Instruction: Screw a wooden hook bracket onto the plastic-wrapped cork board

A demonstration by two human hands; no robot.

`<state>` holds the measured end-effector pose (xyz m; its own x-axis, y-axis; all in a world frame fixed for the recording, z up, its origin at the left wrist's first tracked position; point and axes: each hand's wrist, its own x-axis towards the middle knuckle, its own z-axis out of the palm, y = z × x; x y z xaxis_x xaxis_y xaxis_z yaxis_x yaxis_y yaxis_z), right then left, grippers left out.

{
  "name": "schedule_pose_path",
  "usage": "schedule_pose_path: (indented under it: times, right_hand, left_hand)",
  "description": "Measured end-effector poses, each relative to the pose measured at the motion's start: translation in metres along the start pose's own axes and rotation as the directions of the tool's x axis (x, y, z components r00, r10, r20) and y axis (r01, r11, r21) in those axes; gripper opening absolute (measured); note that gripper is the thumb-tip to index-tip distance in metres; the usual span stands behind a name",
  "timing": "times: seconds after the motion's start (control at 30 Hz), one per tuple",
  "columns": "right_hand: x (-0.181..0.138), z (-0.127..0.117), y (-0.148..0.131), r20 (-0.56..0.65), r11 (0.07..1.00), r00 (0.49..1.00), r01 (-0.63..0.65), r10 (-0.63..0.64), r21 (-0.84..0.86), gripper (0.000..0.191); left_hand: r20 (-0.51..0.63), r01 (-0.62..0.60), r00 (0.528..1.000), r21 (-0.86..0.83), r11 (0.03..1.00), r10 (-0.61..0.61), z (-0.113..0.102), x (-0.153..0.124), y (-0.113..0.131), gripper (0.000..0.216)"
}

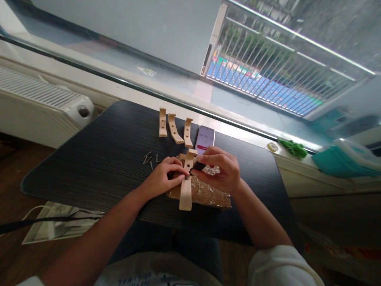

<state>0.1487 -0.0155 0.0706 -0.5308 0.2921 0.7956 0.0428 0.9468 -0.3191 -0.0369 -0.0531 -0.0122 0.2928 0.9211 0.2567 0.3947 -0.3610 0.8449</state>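
Over package [206, 193], contents hidden: right grip [224, 169] closed round black tool [199, 165]; left grip [164, 178] at hook [186, 194], hold unclear.

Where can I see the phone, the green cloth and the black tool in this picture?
Phone [205, 139]: head view, on the middle of its lit screen.
Green cloth [293, 148]: head view, on the middle of its crumpled top.
Black tool [199, 166]: head view, on its visible dark side.

Black tabletop [98, 151] with fine linear grain, brown wrapped block [208, 194] as clock centre, pale tan wooden hook [186, 194], black tool [198, 165], grey screws [147, 160] at 10 o'clock, matching tan hooks [175, 132] at 11, lilac phone screen [208, 140] with red button [203, 147] at 12, green cloth [293, 148] at 2.
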Motion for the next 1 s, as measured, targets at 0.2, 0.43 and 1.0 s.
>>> schedule_pose_path:
  times: [0.2,0.43,1.0]
  right_hand:
    - [0.0,0.001,0.0,-0.009,1.0,1.0,0.006,-0.006,-0.016,0.029]
    - [-0.001,0.0,0.0,0.02,1.0,0.999,-0.029,0.029,0.011,0.027]
    - [0.004,-0.016,0.002,0.315,0.881,0.943,-0.239,0.11,0.409,0.031]
  left_hand:
    - [-0.007,-0.009,1.0,0.012,1.0,0.009,0.0,0.0,0.0,0.013]
    - [0.0,0.003,1.0,0.008,1.0,-0.003,0.0,0.0,-0.001,0.013]
    - [0.0,0.005,1.0,0.03,1.0,-0.005,-0.001,0.001,0.002,0.012]
